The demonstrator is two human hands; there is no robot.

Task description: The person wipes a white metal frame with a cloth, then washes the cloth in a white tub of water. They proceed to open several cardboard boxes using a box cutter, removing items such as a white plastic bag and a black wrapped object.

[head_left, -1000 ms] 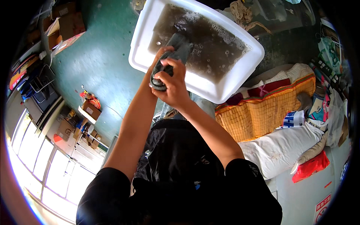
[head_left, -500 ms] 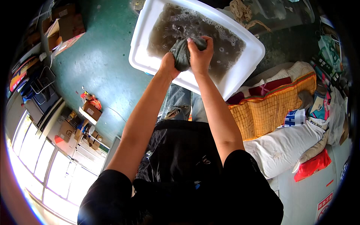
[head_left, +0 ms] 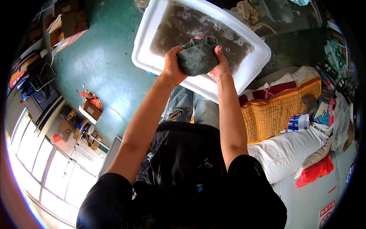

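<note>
A bunched dark grey-green cloth (head_left: 197, 60) is held between my two hands, above the near side of a white plastic tub (head_left: 142, 53). My left hand (head_left: 174, 68) grips the cloth's left side, with its thumb along the edge. On the right side my right hand (head_left: 220, 68) clasps it, thumb raised at the upper edge; most of its other fingers are hidden beneath the cloth. Murky brownish water (head_left: 171, 32) with patches of foam lies in the tub beyond my hands.
Right of the tub stand a yellow woven mat (head_left: 280, 110), a white pillow (head_left: 291, 150) and a red bag (head_left: 315, 171). Beige rope (head_left: 248, 13) lies past the tub's far right side. Cardboard boxes (head_left: 72, 24) stand on the green floor (head_left: 110, 45) at left.
The cloth has gone from a tight squeezed bundle to a wider, rounder one. My right hand has shifted right and down, and my hands are farther apart.
</note>
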